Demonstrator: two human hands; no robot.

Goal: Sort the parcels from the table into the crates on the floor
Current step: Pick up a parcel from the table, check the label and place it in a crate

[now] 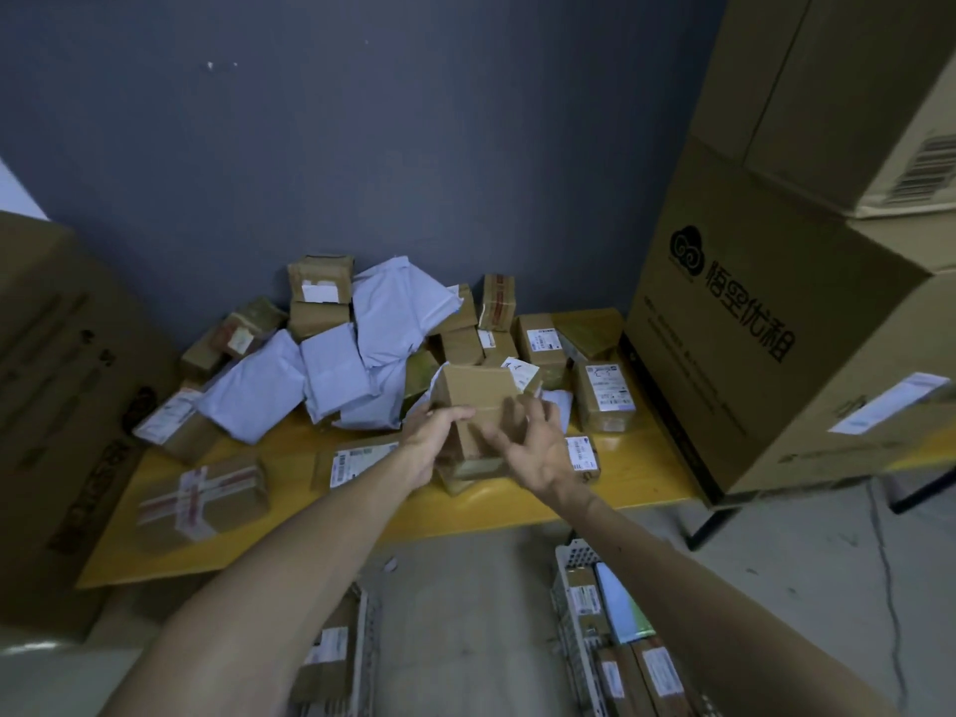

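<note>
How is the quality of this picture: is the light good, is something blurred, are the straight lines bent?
Head view: the light is dim and bluish, with no glare; the right hand is smeared by motion, the left hand less so, around the held brown box; the wide lens bends the yellow table edge and tilts the big cartons inward; labels are too soft to read.

Tall stacked cartons (765, 323) at the right, another carton (57, 385) left, dark blue wall (362, 137) behind.

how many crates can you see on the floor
2: one crate at the bottom centre-left, one crate at the bottom right, both holding parcels and cut off by the frame; others may be out of view.
</note>
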